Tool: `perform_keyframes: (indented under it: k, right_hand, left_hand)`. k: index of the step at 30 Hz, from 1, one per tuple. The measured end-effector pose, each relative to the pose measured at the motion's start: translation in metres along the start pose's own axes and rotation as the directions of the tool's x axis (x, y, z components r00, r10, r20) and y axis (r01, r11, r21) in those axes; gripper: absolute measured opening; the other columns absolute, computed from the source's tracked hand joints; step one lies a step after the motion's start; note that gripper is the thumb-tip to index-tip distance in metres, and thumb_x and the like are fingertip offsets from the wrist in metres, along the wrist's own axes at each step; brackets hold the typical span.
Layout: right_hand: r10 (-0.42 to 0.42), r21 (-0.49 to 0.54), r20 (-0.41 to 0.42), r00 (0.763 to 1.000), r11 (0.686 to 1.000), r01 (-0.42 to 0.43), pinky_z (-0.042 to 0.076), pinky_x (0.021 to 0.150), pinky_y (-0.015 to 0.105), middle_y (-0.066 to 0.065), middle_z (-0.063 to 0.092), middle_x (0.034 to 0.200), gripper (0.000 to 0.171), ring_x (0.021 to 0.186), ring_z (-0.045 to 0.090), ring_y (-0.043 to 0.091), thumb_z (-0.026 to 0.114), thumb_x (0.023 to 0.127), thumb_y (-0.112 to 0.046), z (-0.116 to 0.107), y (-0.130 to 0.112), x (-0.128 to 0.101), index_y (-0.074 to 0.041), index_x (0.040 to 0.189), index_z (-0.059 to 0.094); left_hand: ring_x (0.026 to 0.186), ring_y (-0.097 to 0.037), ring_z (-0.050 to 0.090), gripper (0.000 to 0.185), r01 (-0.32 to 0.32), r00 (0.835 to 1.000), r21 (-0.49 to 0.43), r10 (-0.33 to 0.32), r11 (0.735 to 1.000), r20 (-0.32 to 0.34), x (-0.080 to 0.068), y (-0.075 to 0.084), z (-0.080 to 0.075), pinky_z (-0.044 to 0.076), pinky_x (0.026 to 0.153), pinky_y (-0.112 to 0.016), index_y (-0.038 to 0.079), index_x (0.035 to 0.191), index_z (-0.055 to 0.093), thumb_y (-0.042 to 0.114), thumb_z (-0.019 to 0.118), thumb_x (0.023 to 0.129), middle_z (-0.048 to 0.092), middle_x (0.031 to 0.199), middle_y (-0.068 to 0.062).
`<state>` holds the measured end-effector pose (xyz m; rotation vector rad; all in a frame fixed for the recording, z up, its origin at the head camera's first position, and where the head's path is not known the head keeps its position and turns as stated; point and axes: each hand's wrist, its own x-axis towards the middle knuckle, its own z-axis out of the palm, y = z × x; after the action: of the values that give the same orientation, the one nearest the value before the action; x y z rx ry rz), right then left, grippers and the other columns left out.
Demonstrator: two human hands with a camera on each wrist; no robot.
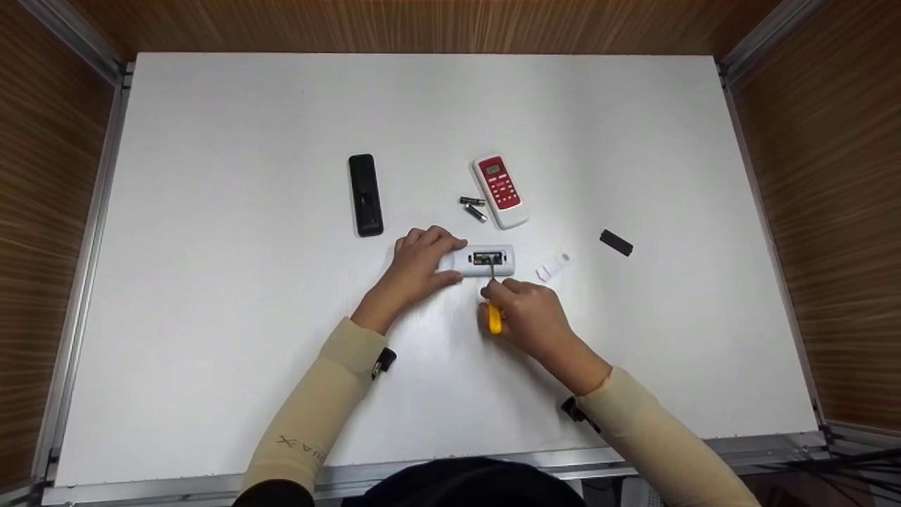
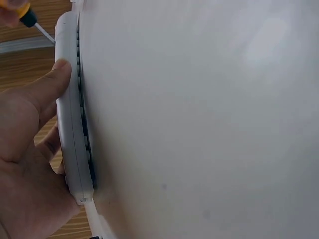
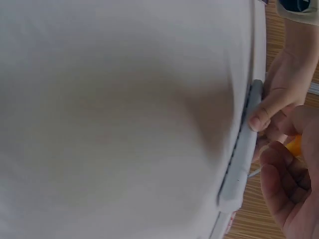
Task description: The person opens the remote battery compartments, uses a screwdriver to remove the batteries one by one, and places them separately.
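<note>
A white remote control lies with its buttons facing the table, and its battery compartment is uncovered. My left hand grips the remote's left end, thumb on the near long side and fingers on the far side. In my right hand is a screwdriver with a yellow handle. Its metal shaft reaches into the compartment, where at least one battery seems to sit; the tip's exact contact is too small to tell. Right of the remote lies a white battery cover.
Beyond the hands lie a white remote with a red face, two loose batteries beside it, and a black remote to the left. A black cover rests farther right. Wood-grain panels border the white table.
</note>
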<state>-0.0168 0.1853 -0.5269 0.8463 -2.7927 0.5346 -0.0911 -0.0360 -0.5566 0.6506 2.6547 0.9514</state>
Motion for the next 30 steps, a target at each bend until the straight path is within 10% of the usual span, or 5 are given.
perform_keyframes:
  k: [6, 12, 18, 30]
  right_hand:
    - [0.08, 0.15, -0.028, 0.996, 0.986, -0.075, 0.053, 0.058, 0.03, 0.001, 0.074, 0.082, 0.01, 0.063, 0.063, 0.014, 0.071, 0.089, -0.018, -0.008, 0.011, 0.001, -0.014, 0.098, 0.074]
    - [0.296, 0.3, 0.067, 0.953, 0.905, -0.302, 0.05, 0.059, 0.031, -0.002, 0.074, 0.078, 0.029, 0.064, 0.061, 0.013, 0.063, 0.097, -0.036, -0.035, 0.027, 0.034, -0.011, 0.096, 0.078]
    - [0.288, 0.2, 0.183, 0.94, 0.925, -0.322, 0.035, 0.047, 0.03, -0.003, 0.052, 0.053, 0.039, 0.05, 0.046, 0.014, 0.049, 0.1, -0.034, -0.046, 0.026, 0.066, -0.012, 0.073, 0.067]
    - [0.259, 0.042, 0.27, 0.927, 0.959, -0.28, 0.039, 0.056, 0.038, 0.001, 0.05, 0.058, 0.039, 0.058, 0.05, 0.025, 0.048, 0.098, -0.038, -0.035, 0.013, 0.087, -0.012, 0.071, 0.059]
  left_hand:
    - [0.123, -0.028, 0.044, 0.053, -0.005, 1.0, -0.01, 0.005, 1.0, 0.007, 0.001, 0.0, 0.0, 0.031, 0.103, -0.046, 0.021, 0.136, 0.059, 0.037, 0.075, 0.088, 0.056, 0.13, 0.0]
    - [0.122, -0.027, 0.044, 0.056, 0.003, 1.0, -0.015, -0.003, 1.0, -0.001, 0.0, -0.002, -0.001, 0.03, 0.104, -0.045, 0.021, 0.137, 0.059, 0.037, 0.076, 0.086, 0.056, 0.131, 0.001]
    - [0.121, -0.026, 0.045, 0.056, 0.002, 1.0, -0.023, -0.002, 1.0, 0.0, -0.002, -0.001, 0.0, 0.031, 0.102, -0.044, 0.021, 0.137, 0.059, 0.036, 0.076, 0.086, 0.056, 0.13, 0.001]
    - [0.121, -0.025, 0.045, 0.054, -0.003, 1.0, -0.005, 0.003, 1.0, 0.012, -0.004, 0.003, 0.001, 0.031, 0.102, -0.044, 0.022, 0.136, 0.06, 0.036, 0.076, 0.087, 0.056, 0.129, 0.002]
